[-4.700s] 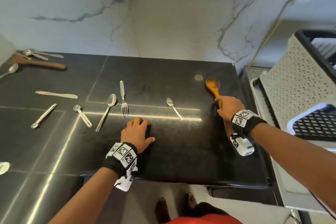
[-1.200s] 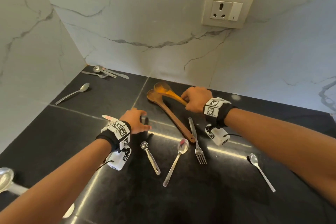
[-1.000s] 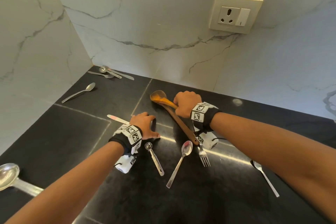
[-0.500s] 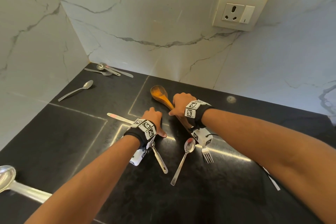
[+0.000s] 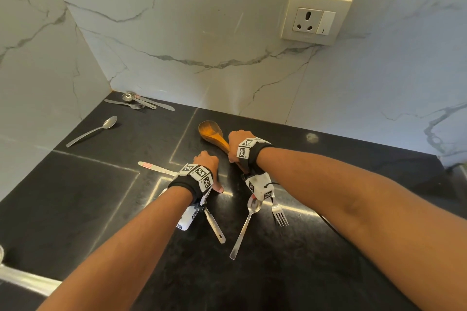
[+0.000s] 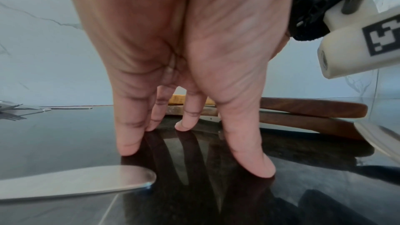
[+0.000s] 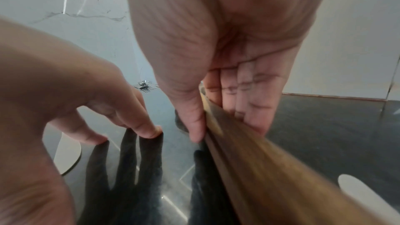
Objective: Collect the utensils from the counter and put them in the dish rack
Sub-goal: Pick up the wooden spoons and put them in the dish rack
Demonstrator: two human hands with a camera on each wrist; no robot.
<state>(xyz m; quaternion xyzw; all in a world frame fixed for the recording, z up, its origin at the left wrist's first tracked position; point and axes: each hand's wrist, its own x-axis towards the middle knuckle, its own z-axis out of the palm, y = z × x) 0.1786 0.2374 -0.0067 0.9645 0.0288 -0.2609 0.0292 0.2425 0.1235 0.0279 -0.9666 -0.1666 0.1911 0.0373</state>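
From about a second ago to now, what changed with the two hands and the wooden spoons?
The right hand, gripping the light wooden spoon, has lowered it onto the dark wooden spoon and now grips both handles together. The left hand slid right, closer to it, fingertips pressing the counter. The butter knife, spoon, fork and back-corner cutlery stayed put.

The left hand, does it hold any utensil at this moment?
No, the left hand holds nothing; its straight fingertips only touch the black counter beside the butter knife.

Bright daylight; glare streaks on counter (image 5: 75,209); wrist views blurred.
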